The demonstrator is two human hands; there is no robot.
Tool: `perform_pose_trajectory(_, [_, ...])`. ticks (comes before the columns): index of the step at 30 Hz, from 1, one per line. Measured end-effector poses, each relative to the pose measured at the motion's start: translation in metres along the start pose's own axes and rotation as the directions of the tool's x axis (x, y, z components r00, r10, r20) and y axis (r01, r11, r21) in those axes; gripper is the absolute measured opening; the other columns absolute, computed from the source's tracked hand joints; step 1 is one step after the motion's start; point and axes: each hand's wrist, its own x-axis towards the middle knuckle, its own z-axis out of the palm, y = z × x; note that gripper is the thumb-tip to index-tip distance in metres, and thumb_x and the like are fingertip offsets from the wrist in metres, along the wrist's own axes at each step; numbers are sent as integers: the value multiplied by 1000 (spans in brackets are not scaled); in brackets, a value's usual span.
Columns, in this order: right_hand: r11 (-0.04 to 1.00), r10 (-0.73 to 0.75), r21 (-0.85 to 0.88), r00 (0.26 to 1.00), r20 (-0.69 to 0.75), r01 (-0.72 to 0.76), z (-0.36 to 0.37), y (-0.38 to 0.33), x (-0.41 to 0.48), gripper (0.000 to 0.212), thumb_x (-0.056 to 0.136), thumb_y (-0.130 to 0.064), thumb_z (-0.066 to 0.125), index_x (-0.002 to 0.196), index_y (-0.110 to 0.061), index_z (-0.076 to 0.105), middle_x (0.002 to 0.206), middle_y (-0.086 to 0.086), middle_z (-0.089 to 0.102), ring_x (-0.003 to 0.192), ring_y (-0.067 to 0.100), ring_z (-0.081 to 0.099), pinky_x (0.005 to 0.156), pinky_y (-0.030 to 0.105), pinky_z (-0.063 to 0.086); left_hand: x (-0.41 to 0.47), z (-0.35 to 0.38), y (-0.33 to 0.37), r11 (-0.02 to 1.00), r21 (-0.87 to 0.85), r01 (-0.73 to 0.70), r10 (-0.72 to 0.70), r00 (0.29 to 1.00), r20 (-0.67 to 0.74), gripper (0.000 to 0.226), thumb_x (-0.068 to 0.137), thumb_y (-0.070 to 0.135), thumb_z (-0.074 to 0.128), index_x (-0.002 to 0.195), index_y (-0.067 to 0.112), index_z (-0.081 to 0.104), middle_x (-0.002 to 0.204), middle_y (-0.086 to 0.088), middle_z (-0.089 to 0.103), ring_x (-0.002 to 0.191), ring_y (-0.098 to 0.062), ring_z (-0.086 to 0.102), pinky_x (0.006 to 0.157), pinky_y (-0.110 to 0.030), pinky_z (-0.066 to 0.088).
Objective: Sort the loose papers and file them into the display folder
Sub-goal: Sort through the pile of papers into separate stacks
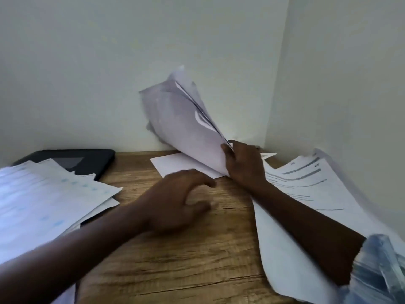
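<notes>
Your right hand [243,163] pinches the lifted sheaf [182,123] at 1 o'clock by its lower edge. Bring your left hand [175,200], loosely curled and empty, up to steady the floppy, fanned white sheets. The dark display folder [87,160], as it seems, lies at 10 o'clock on the worktop [175,260].

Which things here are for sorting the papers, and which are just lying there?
For the job: bundle of papers in the right hand; left hand; left paper pile; right paper pile; single sheet.
Just lying about: black flat case (maybe the folder, cannot tell); wooden desk.
</notes>
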Motion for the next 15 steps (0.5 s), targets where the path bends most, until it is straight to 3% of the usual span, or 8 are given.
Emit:
perform_pose_trajectory(3, [999,-28,-39,997,-66,26,7,3,-3,30,104,-34,50,95,-11,68,86,13,69,84,40,65,65,37,36,16,0,-42,956,100,277,-288,949,128,74,98,64,51,160,33,26,168,11,24,151,-10,29,121,-28,25])
perform_pose_trajectory(5, [996,-66,-58,997,-51,63,10,2,-8,31,101,-38,45,103,-17,68,87,9,70,82,39,65,65,39,47,31,3,-49,941,161,299,-327,924,200,82,100,68,40,165,30,9,173,5,4,158,-15,13,124,-32,16])
perform_pose_trajectory(6, [995,-82,-66,996,-43,79,10,2,-10,32,100,-39,43,105,-20,68,88,8,71,82,39,66,66,40,50,37,6,-48,933,200,299,-342,910,233,82,100,71,33,166,29,7,174,2,2,158,-17,12,125,-35,14])
perform_pose_trajectory(8, [995,-81,-56,995,-60,77,11,4,-9,29,103,-37,46,106,-19,69,88,10,71,83,40,66,64,38,46,43,3,-35,902,345,258,-365,884,292,84,97,78,18,163,27,23,168,-7,27,153,-23,30,126,-43,20])
perform_pose_trajectory(10, [998,-49,-31,994,-94,47,11,6,-5,28,104,-35,50,105,-16,70,89,14,71,85,41,66,66,38,39,34,-6,-11,866,481,138,-304,908,287,92,86,88,5,137,31,56,135,-6,65,123,-23,59,113,-46,39])
perform_pose_trajectory(11, [999,-36,-27,994,-105,34,11,6,-3,30,104,-37,48,104,-16,70,91,14,71,87,41,66,67,39,41,26,-11,1,850,523,60,-237,931,279,89,85,88,5,123,32,63,118,0,71,109,-20,63,105,-45,44])
perform_pose_trajectory(12, [999,-27,-27,993,-113,24,11,6,-2,32,104,-39,47,102,-15,69,93,14,71,89,40,66,69,40,44,17,-16,10,835,550,-16,-169,944,284,81,88,85,10,121,34,65,114,5,72,106,-17,63,105,-43,43])
perform_pose_trajectory(15, [1000,13,-1,994,-108,-13,12,5,-1,32,104,-37,49,99,-12,69,94,15,70,90,41,66,72,42,47,-9,-25,18,884,460,-89,-60,953,298,60,93,79,37,132,42,63,136,19,59,126,-4,52,116,-37,32])
